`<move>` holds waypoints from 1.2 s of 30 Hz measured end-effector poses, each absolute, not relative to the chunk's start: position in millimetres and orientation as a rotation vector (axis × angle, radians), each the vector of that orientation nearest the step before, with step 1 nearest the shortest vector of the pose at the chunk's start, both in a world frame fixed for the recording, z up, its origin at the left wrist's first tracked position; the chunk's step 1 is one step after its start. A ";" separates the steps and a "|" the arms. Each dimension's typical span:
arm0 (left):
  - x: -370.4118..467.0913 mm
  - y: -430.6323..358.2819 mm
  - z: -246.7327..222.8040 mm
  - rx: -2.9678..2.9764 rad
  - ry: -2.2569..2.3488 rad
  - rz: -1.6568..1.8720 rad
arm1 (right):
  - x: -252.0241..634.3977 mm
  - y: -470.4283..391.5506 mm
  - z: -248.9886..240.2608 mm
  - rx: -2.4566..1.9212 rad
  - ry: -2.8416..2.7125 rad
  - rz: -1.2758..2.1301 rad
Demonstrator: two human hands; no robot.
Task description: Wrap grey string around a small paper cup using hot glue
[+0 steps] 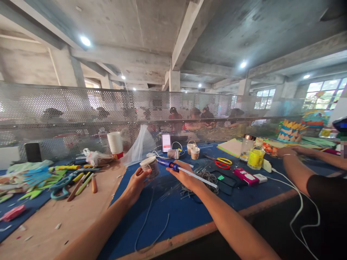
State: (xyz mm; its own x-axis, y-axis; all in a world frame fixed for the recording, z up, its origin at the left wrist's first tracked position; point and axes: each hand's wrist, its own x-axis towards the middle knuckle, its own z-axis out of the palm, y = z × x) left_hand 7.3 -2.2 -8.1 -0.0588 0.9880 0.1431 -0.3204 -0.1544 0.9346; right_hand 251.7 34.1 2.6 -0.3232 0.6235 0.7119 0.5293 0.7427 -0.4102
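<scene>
At the table's (184,216) middle, a cup (154,168) sits in the left hand (135,182), just left of a glue gun (164,163) in the right hand (188,180). A phone (166,143) stands behind them, two buckets (194,153) to its right. Scissors (223,162) and a bottle (256,156) occupy the right side; hand tools (84,184) lie left, nearer than stacked cups (115,143). A partition (135,103) spans the far side.

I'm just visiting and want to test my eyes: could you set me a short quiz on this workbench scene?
1. Which of the camera wearer's hands holds the slim blue plastic glue gun?
2. True or false: the metal scissors with red and yellow looped handles lie on the flat blue work surface.
3. What does the wearer's left hand hold? A) clear glass jar; B) small pale round cup; C) black phone.
Key: 1. the right hand; 2. true; 3. B.
</scene>
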 end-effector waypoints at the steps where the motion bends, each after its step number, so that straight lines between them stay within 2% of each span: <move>1: 7.4 -2.3 -7.7 1.048 0.907 1.481 | 252.1 33.8 2.9 -0.874 -1.999 0.131; 17: 7.9 -4.3 -6.3 1.063 0.897 1.458 | 252.0 29.1 5.6 -0.850 -2.006 0.136; 32: 8.1 -5.0 -3.8 1.022 0.894 1.465 | 248.9 31.9 3.2 -0.812 -1.888 0.446; 36: 7.1 -3.9 -5.6 0.999 0.885 1.470 | 253.7 45.4 0.7 -1.044 -1.763 0.247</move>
